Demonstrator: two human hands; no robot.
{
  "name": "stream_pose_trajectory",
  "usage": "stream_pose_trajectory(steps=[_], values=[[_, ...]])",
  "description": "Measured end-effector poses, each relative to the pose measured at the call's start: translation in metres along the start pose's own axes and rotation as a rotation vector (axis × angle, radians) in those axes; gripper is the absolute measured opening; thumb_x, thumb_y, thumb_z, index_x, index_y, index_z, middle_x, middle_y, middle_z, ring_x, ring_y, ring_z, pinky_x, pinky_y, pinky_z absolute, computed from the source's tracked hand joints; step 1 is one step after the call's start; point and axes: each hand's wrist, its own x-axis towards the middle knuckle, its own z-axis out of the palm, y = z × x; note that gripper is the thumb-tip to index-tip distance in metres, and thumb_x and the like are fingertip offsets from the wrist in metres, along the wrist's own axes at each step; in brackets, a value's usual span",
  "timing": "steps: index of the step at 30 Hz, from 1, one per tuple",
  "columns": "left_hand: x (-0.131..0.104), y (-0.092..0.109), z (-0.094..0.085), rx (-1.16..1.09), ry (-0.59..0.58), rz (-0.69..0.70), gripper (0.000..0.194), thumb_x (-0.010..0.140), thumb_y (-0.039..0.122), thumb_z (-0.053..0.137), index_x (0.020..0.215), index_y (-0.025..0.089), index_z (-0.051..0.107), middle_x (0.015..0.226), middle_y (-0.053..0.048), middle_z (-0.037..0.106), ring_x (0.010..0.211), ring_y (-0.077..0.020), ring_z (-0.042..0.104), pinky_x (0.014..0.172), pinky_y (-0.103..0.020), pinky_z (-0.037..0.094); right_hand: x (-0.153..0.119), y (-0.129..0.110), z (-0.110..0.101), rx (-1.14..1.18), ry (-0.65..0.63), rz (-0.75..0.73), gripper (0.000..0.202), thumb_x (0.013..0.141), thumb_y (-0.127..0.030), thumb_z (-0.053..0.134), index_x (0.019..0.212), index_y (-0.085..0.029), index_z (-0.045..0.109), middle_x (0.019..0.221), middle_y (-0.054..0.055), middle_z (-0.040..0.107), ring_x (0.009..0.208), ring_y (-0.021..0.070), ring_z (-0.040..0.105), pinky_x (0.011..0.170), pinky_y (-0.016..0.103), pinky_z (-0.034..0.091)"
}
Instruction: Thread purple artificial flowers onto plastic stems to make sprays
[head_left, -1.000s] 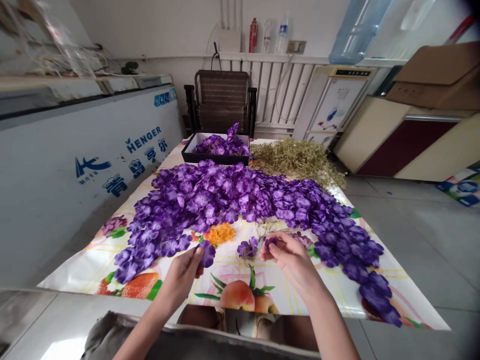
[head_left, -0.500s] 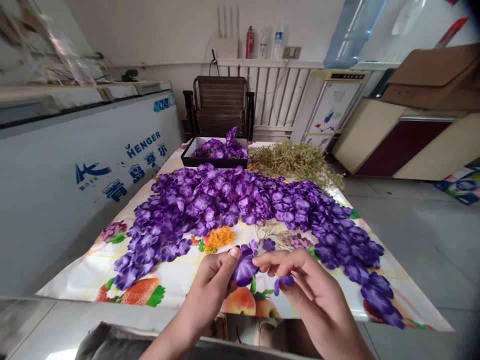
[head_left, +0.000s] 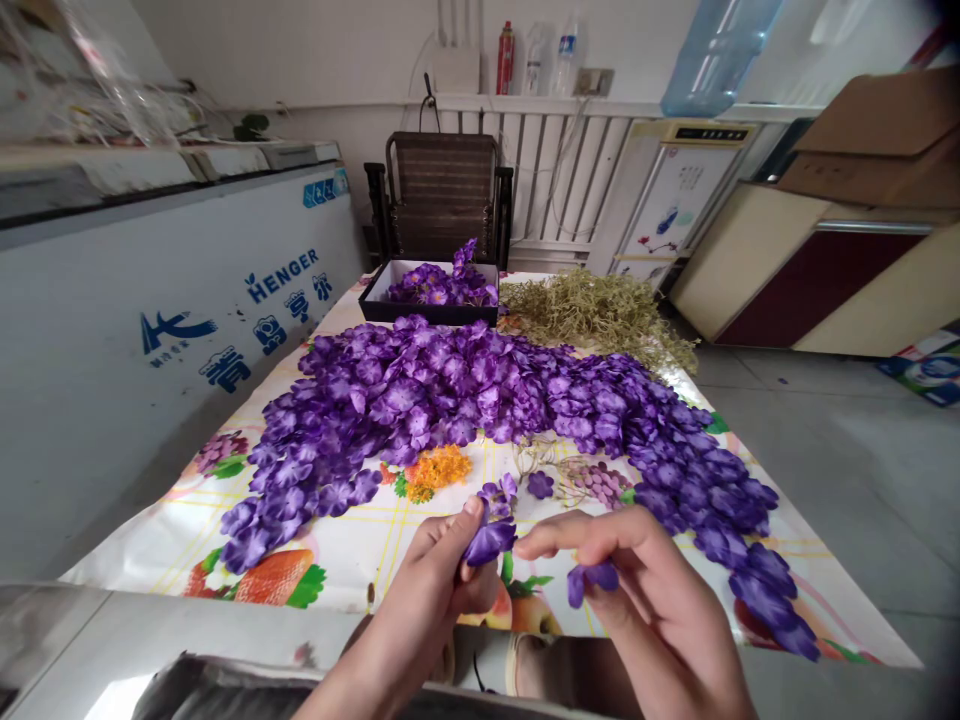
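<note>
My left hand (head_left: 448, 570) pinches a purple flower petal piece (head_left: 491, 541) between thumb and fingers, near the table's front edge. To the right, my right hand (head_left: 619, 565) holds a smaller purple petal (head_left: 592, 580) between thumb and a finger, its index finger stretched toward the left hand's flower without touching it. Just beyond the hands lie a single purple blossom (head_left: 540, 485) and a small heap of orange-yellow flower centres (head_left: 437, 472). A broad pile of purple petals (head_left: 442, 390) curves across the table behind them.
A dark-rimmed box (head_left: 427, 312) of purple flowers stands at the table's far side, beside a heap of dry greenish stems (head_left: 600, 312). Thin stems (head_left: 534, 456) lie mid-table. A white freezer (head_left: 187, 290) flanks the left, and a dark chair (head_left: 442, 190) stands behind.
My right hand has drawn a little to the right, away from the left hand, keeping its small petal. The petal piece in my left hand has tilted. The view has shifted slightly.
</note>
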Motion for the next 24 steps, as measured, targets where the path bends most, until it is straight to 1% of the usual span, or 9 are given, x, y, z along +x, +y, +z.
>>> stream_pose_trajectory(steps=[2, 4, 6, 8, 13, 15, 19, 21, 24], values=[[0.000, -0.001, 0.002, -0.050, -0.001, -0.020, 0.057, 0.080, 0.057, 0.059, 0.046, 0.020, 0.030, 0.037, 0.010, 0.021, 0.038, -0.0051, 0.015, 0.044, -0.024, 0.013, -0.004, -0.001, 0.005, -0.053, 0.008, 0.026, 0.015, 0.093, -0.040, 0.051, 0.087, -0.029, 0.060, 0.103, 0.006, 0.073, 0.099, 0.0237, 0.067, 0.084, 0.036, 0.053], [-0.001, -0.002, 0.005, -0.063, 0.033, -0.039, 0.057, 0.078, 0.056, 0.062, 0.046, 0.020, 0.031, 0.037, 0.010, 0.021, 0.038, -0.0050, 0.015, 0.044, -0.024, 0.012, -0.007, -0.001, 0.009, -0.131, 0.022, 0.057, 0.017, 0.093, -0.043, 0.051, 0.088, -0.030, 0.062, 0.104, 0.007, 0.073, 0.099, 0.0259, 0.066, 0.087, 0.041, 0.051], [-0.002, -0.003, 0.006, -0.069, 0.075, -0.047, 0.057, 0.076, 0.054, 0.065, 0.045, 0.020, 0.032, 0.037, 0.010, 0.021, 0.039, -0.0048, 0.015, 0.044, -0.024, 0.012, -0.010, 0.000, 0.011, -0.168, 0.024, 0.086, 0.018, 0.093, -0.043, 0.050, 0.089, -0.030, 0.062, 0.104, 0.008, 0.072, 0.100, 0.0269, 0.065, 0.088, 0.042, 0.050], [-0.002, -0.004, 0.005, -0.088, 0.101, -0.056, 0.057, 0.075, 0.055, 0.065, 0.045, 0.020, 0.032, 0.037, 0.010, 0.022, 0.039, -0.0045, 0.015, 0.045, -0.024, 0.013, -0.011, 0.002, 0.012, -0.167, 0.026, 0.106, 0.017, 0.092, -0.042, 0.051, 0.090, -0.030, 0.062, 0.103, 0.008, 0.072, 0.101, 0.0270, 0.065, 0.089, 0.042, 0.051], [0.000, -0.009, 0.002, -0.162, 0.083, -0.041, 0.056, 0.077, 0.055, 0.064, 0.046, 0.020, 0.033, 0.036, 0.010, 0.025, 0.038, -0.0046, 0.016, 0.043, -0.022, 0.016, -0.011, 0.004, 0.011, -0.182, 0.073, 0.114, 0.019, 0.092, -0.046, 0.050, 0.089, -0.030, 0.061, 0.106, 0.006, 0.071, 0.102, 0.0259, 0.065, 0.089, 0.041, 0.051], [0.000, -0.011, 0.002, -0.191, 0.077, -0.031, 0.055, 0.077, 0.053, 0.065, 0.047, 0.019, 0.034, 0.036, 0.010, 0.025, 0.038, -0.0045, 0.017, 0.043, -0.022, 0.017, -0.008, 0.004, 0.011, -0.156, 0.083, 0.087, 0.017, 0.093, -0.044, 0.049, 0.090, -0.030, 0.060, 0.106, 0.005, 0.072, 0.102, 0.0238, 0.065, 0.088, 0.038, 0.052], [0.002, -0.011, 0.003, -0.278, 0.056, -0.063, 0.053, 0.073, 0.051, 0.070, 0.047, 0.019, 0.037, 0.034, 0.011, 0.025, 0.036, -0.0041, 0.016, 0.041, -0.021, 0.018, -0.001, 0.007, 0.010, -0.120, 0.118, -0.019, 0.013, 0.096, -0.036, 0.047, 0.097, -0.031, 0.059, 0.102, 0.002, 0.073, 0.097, 0.0186, 0.067, 0.086, 0.031, 0.053], [0.002, -0.011, 0.004, -0.308, 0.048, -0.078, 0.053, 0.070, 0.051, 0.073, 0.046, 0.019, 0.037, 0.033, 0.011, 0.026, 0.035, -0.0037, 0.016, 0.040, -0.020, 0.018, 0.001, 0.008, 0.009, -0.115, 0.127, -0.046, 0.013, 0.096, -0.035, 0.047, 0.098, -0.030, 0.059, 0.101, 0.003, 0.072, 0.096, 0.0186, 0.068, 0.086, 0.031, 0.053], [0.003, -0.012, 0.004, -0.322, 0.046, -0.099, 0.054, 0.066, 0.052, 0.075, 0.045, 0.019, 0.037, 0.032, 0.011, 0.025, 0.034, -0.0032, 0.015, 0.039, -0.020, 0.017, 0.002, 0.011, 0.008, -0.093, 0.105, -0.039, 0.011, 0.096, -0.033, 0.048, 0.096, -0.029, 0.058, 0.099, 0.004, 0.073, 0.091, 0.0191, 0.068, 0.085, 0.034, 0.053]])
